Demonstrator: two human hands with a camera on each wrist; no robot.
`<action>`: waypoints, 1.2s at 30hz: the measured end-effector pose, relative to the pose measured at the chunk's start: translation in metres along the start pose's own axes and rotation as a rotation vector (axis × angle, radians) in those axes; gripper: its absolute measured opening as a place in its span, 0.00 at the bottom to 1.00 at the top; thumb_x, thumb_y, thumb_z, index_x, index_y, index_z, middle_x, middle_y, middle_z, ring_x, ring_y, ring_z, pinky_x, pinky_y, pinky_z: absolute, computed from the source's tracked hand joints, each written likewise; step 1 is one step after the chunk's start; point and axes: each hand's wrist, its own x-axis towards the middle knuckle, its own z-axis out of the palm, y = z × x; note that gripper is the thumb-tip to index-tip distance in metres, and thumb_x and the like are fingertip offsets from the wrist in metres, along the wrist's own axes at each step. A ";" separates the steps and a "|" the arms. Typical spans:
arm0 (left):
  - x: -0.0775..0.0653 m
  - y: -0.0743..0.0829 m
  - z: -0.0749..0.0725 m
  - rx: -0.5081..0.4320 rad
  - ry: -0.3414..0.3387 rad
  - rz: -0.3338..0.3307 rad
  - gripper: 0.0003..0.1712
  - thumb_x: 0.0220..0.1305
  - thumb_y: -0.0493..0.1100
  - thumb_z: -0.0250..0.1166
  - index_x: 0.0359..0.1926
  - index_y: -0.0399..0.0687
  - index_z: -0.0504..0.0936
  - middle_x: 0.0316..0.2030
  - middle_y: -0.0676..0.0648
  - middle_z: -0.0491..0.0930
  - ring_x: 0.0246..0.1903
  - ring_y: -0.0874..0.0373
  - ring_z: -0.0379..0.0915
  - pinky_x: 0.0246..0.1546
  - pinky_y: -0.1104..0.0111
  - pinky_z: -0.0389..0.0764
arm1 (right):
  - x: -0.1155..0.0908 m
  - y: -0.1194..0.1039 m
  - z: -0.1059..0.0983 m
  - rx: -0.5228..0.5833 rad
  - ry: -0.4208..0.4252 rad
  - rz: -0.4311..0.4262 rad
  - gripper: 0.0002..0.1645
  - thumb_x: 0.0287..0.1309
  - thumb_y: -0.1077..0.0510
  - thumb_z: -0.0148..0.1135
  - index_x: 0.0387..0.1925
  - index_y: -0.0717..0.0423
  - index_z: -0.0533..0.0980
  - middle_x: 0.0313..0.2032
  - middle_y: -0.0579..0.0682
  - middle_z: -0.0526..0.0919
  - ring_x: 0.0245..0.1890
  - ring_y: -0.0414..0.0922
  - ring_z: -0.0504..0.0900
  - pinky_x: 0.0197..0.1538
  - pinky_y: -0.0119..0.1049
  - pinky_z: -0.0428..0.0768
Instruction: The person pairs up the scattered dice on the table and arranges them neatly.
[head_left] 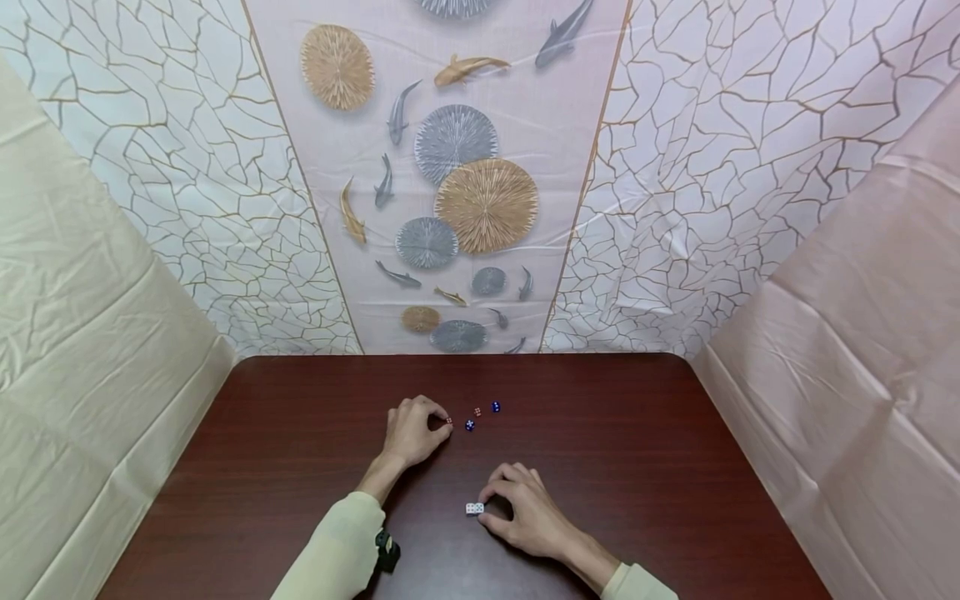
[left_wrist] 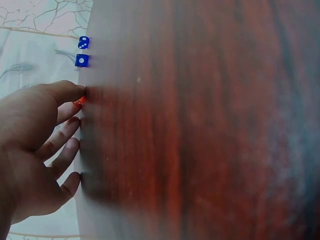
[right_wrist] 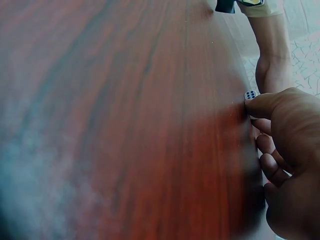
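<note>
My left hand [head_left: 414, 431] pinches a red die [head_left: 449, 421] between thumb and index finger, low over the table. That red die [left_wrist: 79, 101] shows partly behind the thumb in the left wrist view. Just right of it lie two blue dice, a nearer one [head_left: 470, 425] and a farther one [head_left: 496, 407], with another red die [head_left: 477, 412] between them. Closer to me, my right hand [head_left: 528, 512] pinches a white die [head_left: 480, 507] at its right side. A second white die [head_left: 470, 509] sits against its left side.
The dark red-brown wooden table [head_left: 300, 467] has rounded far corners. Patterned cloth [head_left: 465, 275] hangs behind it, and plain pale cloth [head_left: 847, 367] stands along both sides. A black strap device [head_left: 387, 552] is on the left wrist.
</note>
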 end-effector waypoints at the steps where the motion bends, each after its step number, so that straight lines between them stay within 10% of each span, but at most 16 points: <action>1: 0.000 0.000 0.000 -0.001 -0.003 -0.002 0.06 0.64 0.47 0.83 0.41 0.55 0.96 0.50 0.48 0.92 0.54 0.43 0.85 0.55 0.45 0.74 | 0.000 0.000 0.000 -0.002 0.002 -0.001 0.11 0.60 0.54 0.86 0.42 0.42 0.90 0.46 0.39 0.85 0.49 0.35 0.77 0.55 0.38 0.71; 36: -0.008 -0.003 -0.007 -0.005 0.012 0.002 0.04 0.68 0.46 0.82 0.41 0.54 0.96 0.50 0.47 0.92 0.54 0.42 0.86 0.58 0.41 0.77 | -0.001 0.001 0.000 0.001 0.006 -0.002 0.12 0.59 0.54 0.86 0.42 0.43 0.90 0.46 0.41 0.85 0.49 0.35 0.76 0.54 0.38 0.70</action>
